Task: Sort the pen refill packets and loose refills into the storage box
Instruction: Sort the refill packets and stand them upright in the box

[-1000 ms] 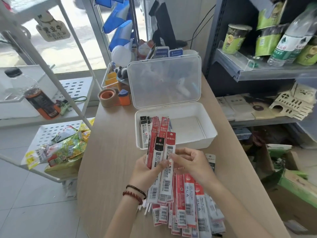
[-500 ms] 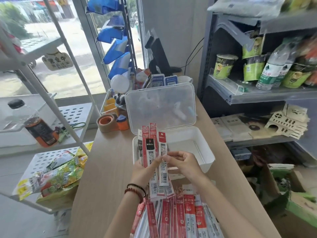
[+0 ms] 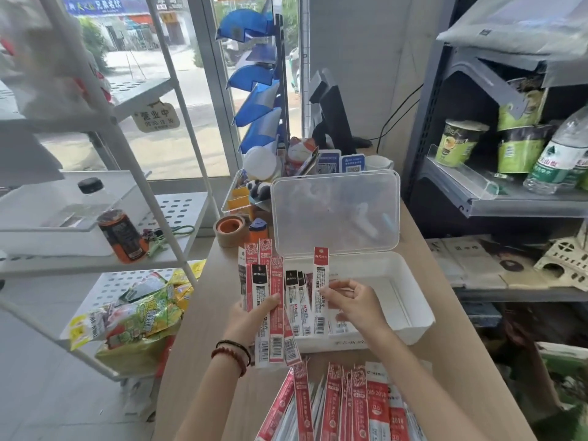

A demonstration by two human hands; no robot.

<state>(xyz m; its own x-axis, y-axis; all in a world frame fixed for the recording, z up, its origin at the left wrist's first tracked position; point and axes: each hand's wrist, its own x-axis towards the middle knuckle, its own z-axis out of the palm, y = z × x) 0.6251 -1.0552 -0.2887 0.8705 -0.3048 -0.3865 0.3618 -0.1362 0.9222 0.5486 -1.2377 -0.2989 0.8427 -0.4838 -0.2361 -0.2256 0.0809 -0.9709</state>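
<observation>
Pinching one refill packet (image 3: 320, 281) upright betw. thumb & fingers, R hand (image 3: 353, 300) hangs over storage box (image 3: 397, 338), packet's long axis vertical vs. box floor. L hand (image 3: 251, 316) grips fanned packets (image 3: 275, 313) at box's left edge; R hand is nearer the bare floor. Box lies just ahead of both; loose pile (image 3: 350, 402) sits nearer the person.

Goods are filling a small shop: cup noodles (image 3: 458, 141) and water bottles (image 3: 560, 160) are sitting on a metal shelf (image 3: 509, 203), snack bags (image 3: 143, 316) on a white rack (image 3: 108, 281). By a till screen (image 3: 331, 113), payment code signs (image 3: 351, 163) are standing.
</observation>
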